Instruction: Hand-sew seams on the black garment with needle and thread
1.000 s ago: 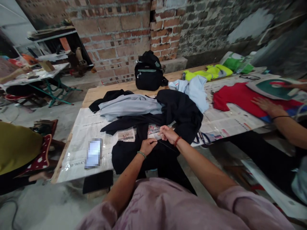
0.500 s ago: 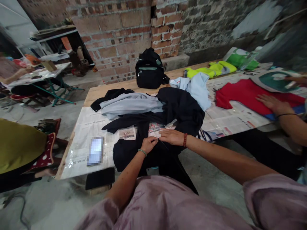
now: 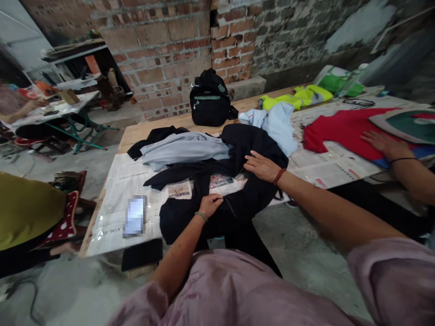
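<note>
A dark navy garment is spread over the near edge of the table and hangs toward my lap. My left hand pinches a fold of it between thumb and fingers. My right hand, wearing a red bead bracelet, is raised above the garment's right part. Its thumb and index finger are pinched on what looks like a fine thread, faint against the cloth. A thin pale line also crosses the dark fabric just right of my left hand. A light grey-blue cloth lies on the garment's far side.
Newspaper covers the wooden table. A phone lies at left, a black backpack at the back. To the right are a light blue garment, a yellow vest, and another person's hand on a red garment beside an iron.
My right hand has moved away from my left, up and to the right. My left hand keeps its pinch on the garment. The other person's iron has shifted on the red garment.
</note>
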Available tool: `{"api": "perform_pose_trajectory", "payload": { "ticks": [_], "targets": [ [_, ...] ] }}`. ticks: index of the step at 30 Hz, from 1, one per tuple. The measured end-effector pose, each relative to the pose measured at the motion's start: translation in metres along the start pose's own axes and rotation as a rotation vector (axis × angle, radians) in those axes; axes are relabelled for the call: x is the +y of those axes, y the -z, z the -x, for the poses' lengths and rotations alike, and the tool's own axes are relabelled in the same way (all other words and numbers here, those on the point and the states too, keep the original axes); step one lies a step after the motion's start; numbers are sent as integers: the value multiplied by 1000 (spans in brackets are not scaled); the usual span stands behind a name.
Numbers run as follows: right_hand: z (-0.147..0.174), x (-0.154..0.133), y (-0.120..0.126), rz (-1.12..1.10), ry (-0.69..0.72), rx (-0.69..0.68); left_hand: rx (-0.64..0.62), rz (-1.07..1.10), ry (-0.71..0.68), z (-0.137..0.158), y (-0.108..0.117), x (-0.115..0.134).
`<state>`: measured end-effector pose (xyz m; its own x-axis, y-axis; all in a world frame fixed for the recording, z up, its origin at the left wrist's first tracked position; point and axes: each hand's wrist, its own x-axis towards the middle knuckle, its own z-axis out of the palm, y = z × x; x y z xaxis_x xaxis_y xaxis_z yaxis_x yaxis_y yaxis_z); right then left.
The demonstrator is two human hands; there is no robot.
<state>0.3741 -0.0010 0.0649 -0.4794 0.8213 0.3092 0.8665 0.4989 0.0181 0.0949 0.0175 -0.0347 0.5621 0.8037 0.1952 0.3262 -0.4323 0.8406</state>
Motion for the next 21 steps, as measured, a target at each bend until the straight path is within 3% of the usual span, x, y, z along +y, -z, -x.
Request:
{"api": "perform_pose_trajectory", "payload": {
  "ticks": [14,18,21],
  "targets": [
    [7,49,28,362,-110,85,-8,-3,26,0,-1,0],
    [5,48,33,351,-121,133,2,7,25,0,-1,1],
    [-1,29,30,193,-254,243,6,3,20,0,1,3]
  ]
}}
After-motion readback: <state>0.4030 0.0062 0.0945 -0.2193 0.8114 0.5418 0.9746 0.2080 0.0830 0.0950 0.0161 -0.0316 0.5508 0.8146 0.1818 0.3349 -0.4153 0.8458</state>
